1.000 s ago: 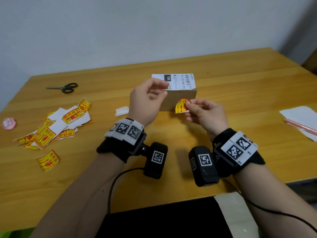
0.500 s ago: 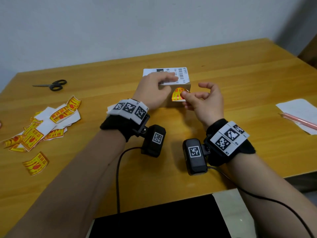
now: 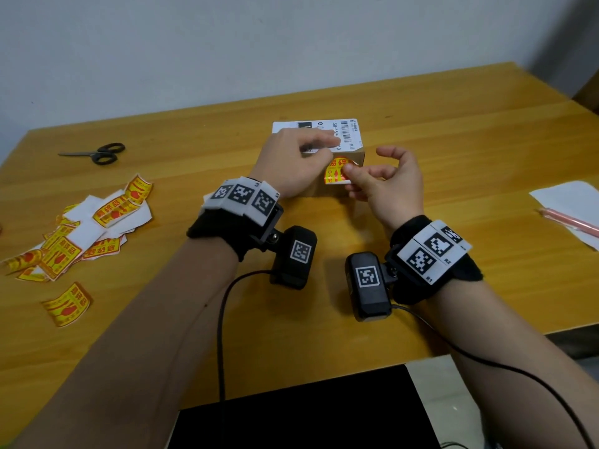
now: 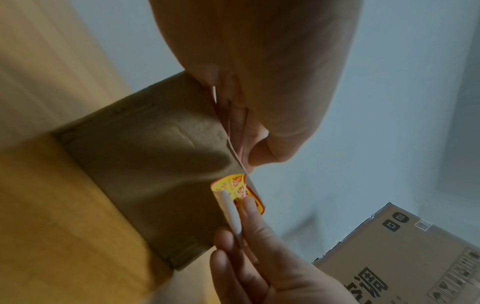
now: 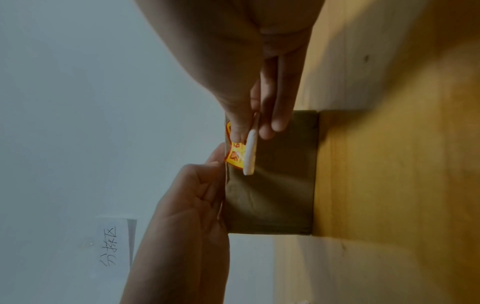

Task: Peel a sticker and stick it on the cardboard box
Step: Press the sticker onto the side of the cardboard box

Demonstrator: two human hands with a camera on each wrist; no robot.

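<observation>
A small brown cardboard box [image 3: 355,157] with a white shipping label on top stands at mid-table. My left hand [image 3: 308,147] lies over its top, fingers curled across the label and thumb at the near upper edge. A yellow and red sticker [image 3: 335,171] lies against the box's near face just under that edge. My right hand [image 3: 351,176] pinches the sticker's lower part, thumb on its printed side. In the wrist views a white curled strip [image 4: 230,211] stands off the sticker [image 5: 235,157] between thumb and forefinger. The box face [image 5: 272,195] below is bare.
Black scissors [image 3: 97,153] lie far left. A heap of stickers and white backings [image 3: 84,231] covers the left side, with one loose sticker [image 3: 68,304] nearer me. White paper [image 3: 564,199] and a pink pen [image 3: 570,220] lie at the right edge. A large carton [image 4: 405,257] stands beyond the table.
My right hand has carried the sticker from in front of the box up onto its near face. My left hand has slid further over the box's top.
</observation>
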